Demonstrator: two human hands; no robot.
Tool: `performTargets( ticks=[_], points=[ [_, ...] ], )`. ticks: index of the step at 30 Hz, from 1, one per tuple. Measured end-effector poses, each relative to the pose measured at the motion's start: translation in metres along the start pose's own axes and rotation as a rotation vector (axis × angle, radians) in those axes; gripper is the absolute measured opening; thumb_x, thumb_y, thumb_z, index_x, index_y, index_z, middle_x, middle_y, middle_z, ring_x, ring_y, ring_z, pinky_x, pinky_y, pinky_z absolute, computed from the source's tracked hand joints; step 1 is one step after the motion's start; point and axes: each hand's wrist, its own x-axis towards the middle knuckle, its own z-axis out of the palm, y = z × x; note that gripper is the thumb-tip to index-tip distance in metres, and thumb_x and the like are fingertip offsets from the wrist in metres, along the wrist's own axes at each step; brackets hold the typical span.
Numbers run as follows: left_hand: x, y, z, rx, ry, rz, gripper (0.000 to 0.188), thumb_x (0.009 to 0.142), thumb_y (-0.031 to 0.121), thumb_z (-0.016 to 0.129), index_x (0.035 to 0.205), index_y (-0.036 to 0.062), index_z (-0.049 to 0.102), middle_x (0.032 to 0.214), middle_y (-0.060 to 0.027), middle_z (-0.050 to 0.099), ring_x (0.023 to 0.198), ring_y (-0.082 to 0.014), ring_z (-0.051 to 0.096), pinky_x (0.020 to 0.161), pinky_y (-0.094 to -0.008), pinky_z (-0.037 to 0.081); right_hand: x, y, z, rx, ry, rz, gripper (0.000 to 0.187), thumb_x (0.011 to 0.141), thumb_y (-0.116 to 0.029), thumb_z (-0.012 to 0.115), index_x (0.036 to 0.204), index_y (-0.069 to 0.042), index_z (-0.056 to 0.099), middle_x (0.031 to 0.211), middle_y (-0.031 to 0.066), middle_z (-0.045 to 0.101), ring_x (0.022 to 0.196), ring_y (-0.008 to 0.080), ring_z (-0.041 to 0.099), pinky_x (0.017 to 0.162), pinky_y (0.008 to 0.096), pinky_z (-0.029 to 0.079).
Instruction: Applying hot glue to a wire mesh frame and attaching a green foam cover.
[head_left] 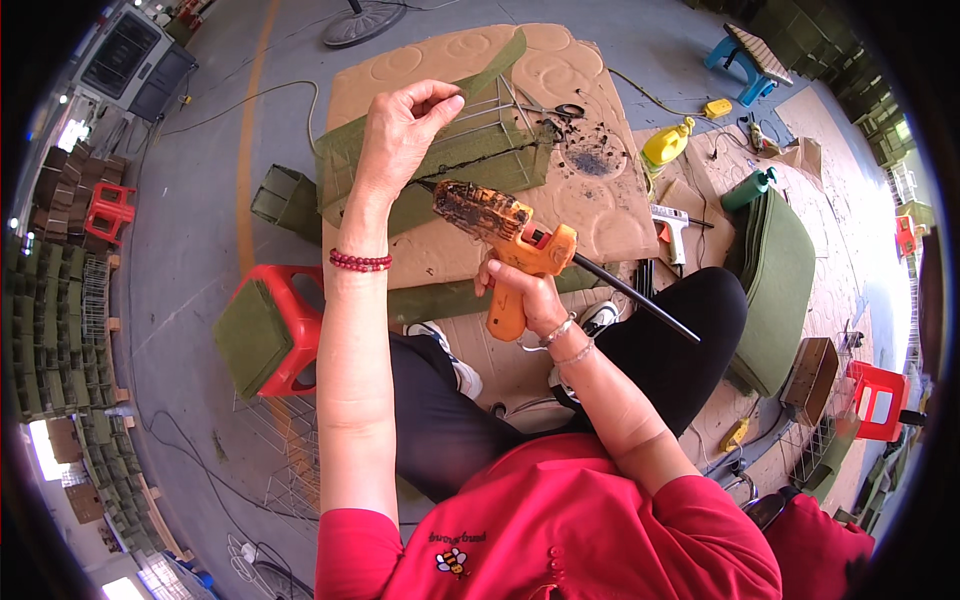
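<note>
My right hand (530, 300) is wrapped round the handle of an orange hot glue gun (548, 250). Dark residue coats its front end, and a long black glue stick (640, 298) juts out of the back. My left hand (405, 130) pinches the edge of a green felt strip (495, 68), lifted off a wire frame (480, 122). More green felt (500, 172) covers the frame's near side, where a dark bead of glue (470, 160) runs along a wire. The gun's nozzle points at this side, close to my left wrist; whether it touches cannot be told.
Under the frame lies a cardboard-topped work surface (600, 80) with scissors (568, 111) and dark crumbs. To the right are a yellow bottle (665, 147), a white glue gun (672, 228) and stacked green felt (785, 290). A red stool (300, 340) stands left; cables cross the floor.
</note>
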Motion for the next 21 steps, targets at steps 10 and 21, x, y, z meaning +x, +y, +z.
performTargets(
  ticks=[10, 21],
  points=[
    [0.0, 0.0, -0.001, 0.008, -0.047, -0.044, 0.015, 0.091, 0.013, 0.072, 0.098, -0.0001, 0.073, 0.081, 0.0063, 0.064, 0.073, -0.001, 0.054, 0.066, -0.0176, 0.043, -0.003, -0.007, 0.0, -0.05, 0.07, 0.026, 0.02, 0.089, -0.019, 0.063, 0.097, -0.003, 0.056, 0.08, 0.0073, 0.06, 0.076, 0.021, 0.06, 0.074, 0.0342, 0.044],
    [-0.002, 0.0, -0.001, 0.019, -0.041, -0.023, 0.014, 0.091, 0.013, 0.072, 0.097, 0.0, 0.073, 0.08, 0.0072, 0.063, 0.071, -0.0005, 0.053, 0.064, -0.0174, 0.043, -0.007, -0.012, -0.006, -0.002, 0.076, 0.003, 0.017, 0.092, -0.012, 0.063, 0.101, -0.001, 0.056, 0.082, 0.0072, 0.06, 0.076, 0.0197, 0.061, 0.073, 0.0344, 0.05]
  ],
)
